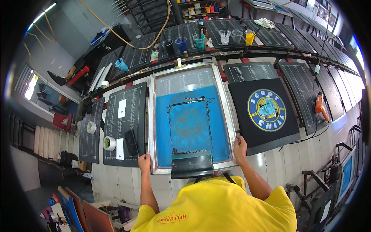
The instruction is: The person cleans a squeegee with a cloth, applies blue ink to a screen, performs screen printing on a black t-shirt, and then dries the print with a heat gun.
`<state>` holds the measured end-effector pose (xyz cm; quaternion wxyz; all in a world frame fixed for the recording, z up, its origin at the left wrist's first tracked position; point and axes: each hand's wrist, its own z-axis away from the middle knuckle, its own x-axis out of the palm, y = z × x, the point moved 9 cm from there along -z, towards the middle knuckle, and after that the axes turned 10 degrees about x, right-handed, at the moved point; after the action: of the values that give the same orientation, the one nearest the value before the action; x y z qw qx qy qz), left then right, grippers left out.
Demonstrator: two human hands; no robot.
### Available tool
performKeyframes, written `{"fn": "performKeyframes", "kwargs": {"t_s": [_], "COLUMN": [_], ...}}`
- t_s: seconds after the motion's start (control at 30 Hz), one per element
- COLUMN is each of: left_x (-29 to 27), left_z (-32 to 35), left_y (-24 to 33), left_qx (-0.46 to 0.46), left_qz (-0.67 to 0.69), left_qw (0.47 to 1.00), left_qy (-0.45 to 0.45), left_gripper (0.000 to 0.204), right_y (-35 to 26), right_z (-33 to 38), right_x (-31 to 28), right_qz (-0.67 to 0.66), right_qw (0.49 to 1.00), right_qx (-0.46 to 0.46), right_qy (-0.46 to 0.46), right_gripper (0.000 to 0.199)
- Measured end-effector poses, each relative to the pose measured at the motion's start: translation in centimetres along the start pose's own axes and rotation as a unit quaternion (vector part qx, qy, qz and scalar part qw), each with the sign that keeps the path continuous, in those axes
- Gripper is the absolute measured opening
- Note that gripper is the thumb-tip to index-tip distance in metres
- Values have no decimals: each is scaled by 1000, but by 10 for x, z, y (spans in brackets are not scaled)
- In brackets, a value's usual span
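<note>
A screen printing frame (152,127) with silver edges and blue mesh lies in front of me. Black ink smears outline a rectangle on the mesh, with a faint round design inside. My left hand (144,163) is closed on the frame's left edge near its front corner. On the opposite edge, a little farther up, my right hand (240,148) grips the same frame. Between them a wide black squeegee (192,166) rests at the near end of the mesh. To the right, a black shirt (241,108) with a round scooter print (266,110) covers a board.
Left boards hold a black phone (131,142), white cards (122,108) and a white tub (109,143). Cups of ink, including a yellow one (250,37), line the far row. An orange heat gun (319,102) hangs at right with its cable. A hose (148,47) loops overhead.
</note>
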<state>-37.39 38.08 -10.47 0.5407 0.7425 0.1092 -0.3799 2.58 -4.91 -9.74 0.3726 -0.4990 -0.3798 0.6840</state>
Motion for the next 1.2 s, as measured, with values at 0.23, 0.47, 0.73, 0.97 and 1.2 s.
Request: {"fn": "performKeyframes", "kwargs": {"t_s": [0.23, 0.47, 0.73, 0.97, 1.2], "left_x": [-2, -12, -7, 77, 215], "left_z": [6, 9, 47, 100, 162], "left_y": [16, 25, 47, 144, 274], "left_qx": [-106, -84, -84, -61, -44], "left_qz": [131, 143, 202, 280, 287], "left_qw": [986, 985, 974, 956, 957], "left_qy": [-5, 47, 53, 57, 23], "left_gripper": [39, 37, 37, 33, 29], "right_y": [-3, 18, 0, 18, 57], "right_z": [-2, -3, 6, -66, -156], "right_x": [-3, -9, -63, -183, -353], "right_qz": [9, -5, -41, -34, -3], "right_qw": [999, 999, 997, 996, 989], "right_qx": [-24, -19, -45, -49, -90], "right_qy": [23, 37, 49, 69, 114], "right_gripper": [21, 22, 20, 21, 21]}}
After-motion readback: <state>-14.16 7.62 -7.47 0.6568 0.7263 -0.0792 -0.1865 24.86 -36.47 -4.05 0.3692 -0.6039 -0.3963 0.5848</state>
